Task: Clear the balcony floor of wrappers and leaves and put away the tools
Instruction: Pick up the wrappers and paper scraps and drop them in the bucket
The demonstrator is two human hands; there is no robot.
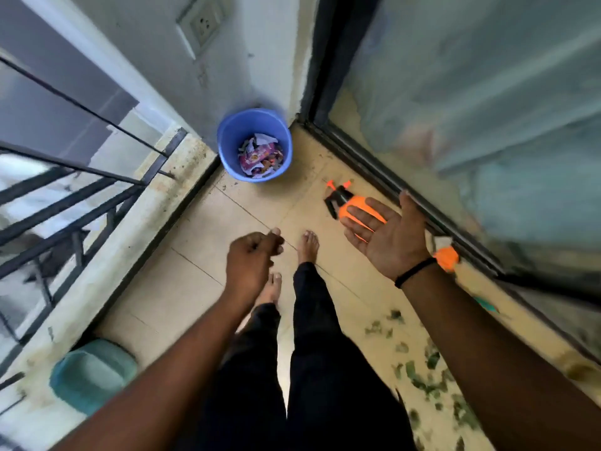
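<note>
The person stands barefoot on the tile floor (201,255). R hand (387,237) is spread wide, palm up, holding nothing, above the orange sprayer (349,203) that lies on the floor near the sliding door (455,125). L hand (252,255) has fingers curled in; I cannot tell if sth is inside. Wrappers (260,156) lie in the blue bin (227,138) at the corner. Green leaves (422,379) are scattered by the door, behind the R arm. A teal pot (92,374) stands beside the railing (81,203).
</note>
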